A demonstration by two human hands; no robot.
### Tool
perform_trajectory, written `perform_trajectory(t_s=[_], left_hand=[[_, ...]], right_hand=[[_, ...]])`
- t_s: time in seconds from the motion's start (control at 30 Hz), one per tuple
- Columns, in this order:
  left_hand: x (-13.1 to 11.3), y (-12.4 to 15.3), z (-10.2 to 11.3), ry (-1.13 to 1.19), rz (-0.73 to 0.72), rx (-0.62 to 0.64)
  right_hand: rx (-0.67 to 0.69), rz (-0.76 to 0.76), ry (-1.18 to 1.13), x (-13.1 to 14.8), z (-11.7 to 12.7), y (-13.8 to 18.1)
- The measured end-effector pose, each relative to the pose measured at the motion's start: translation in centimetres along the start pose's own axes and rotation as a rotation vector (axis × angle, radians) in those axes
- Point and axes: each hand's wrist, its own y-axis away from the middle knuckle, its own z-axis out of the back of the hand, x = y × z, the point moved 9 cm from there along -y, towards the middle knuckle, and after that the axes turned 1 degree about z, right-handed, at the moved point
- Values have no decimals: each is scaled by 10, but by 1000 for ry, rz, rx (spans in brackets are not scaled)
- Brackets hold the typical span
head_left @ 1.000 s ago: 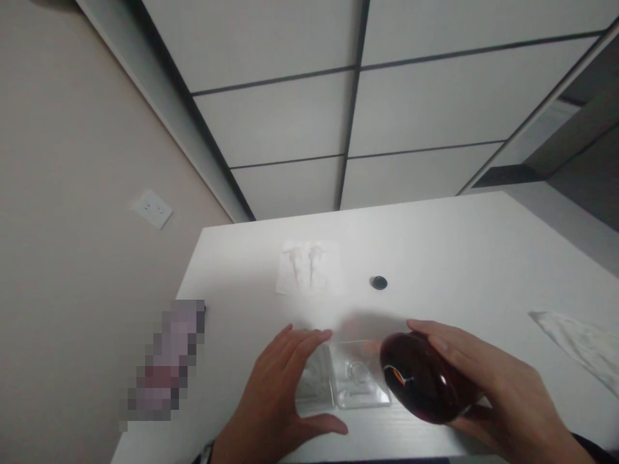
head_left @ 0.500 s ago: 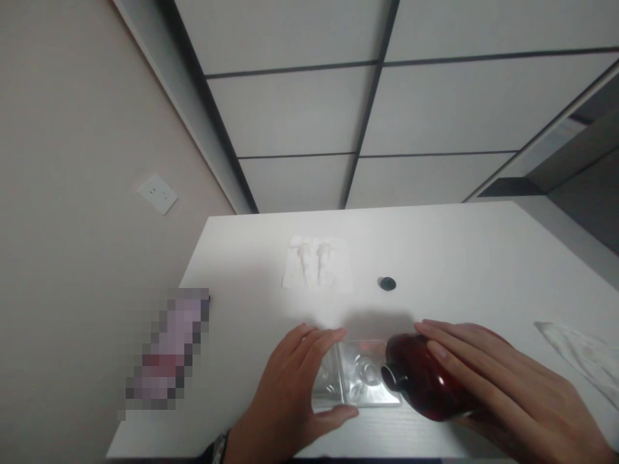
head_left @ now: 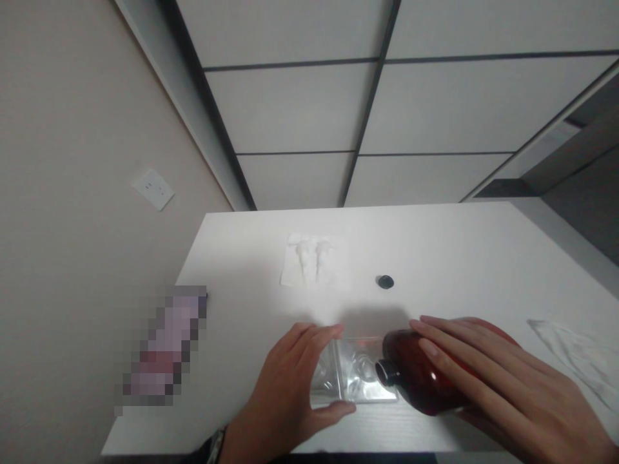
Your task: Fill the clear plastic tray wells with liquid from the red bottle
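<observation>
My right hand is wrapped round a dark red-brown bottle, which lies tilted on its side with its uncapped neck pointing left. The bottle's mouth is over the right part of a clear plastic case. A round shape shows in that part; whether any liquid is there I cannot tell. My left hand spans the case's left part, fingers at its far edge and thumb at its near edge, and covers some of it. A small black cap sits apart on the table beyond the bottle.
On the white table a white sheet of tissue with two raised folds lies at the back. A crumpled whitish cloth or tissue is at the right. A blurred-out pinkish object lies along the left edge, by the wall.
The bottle's neck has shifted slightly left over the case, and more of its opening shows. The left hand keeps its place at the case. The whole view has shifted a little.
</observation>
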Motion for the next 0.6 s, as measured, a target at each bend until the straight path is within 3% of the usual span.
perform_trajectory(t_s=[0.6], left_hand=[[2,0,1,14,22,-13]], right_hand=[[2,-10,-47,-1,0,1]])
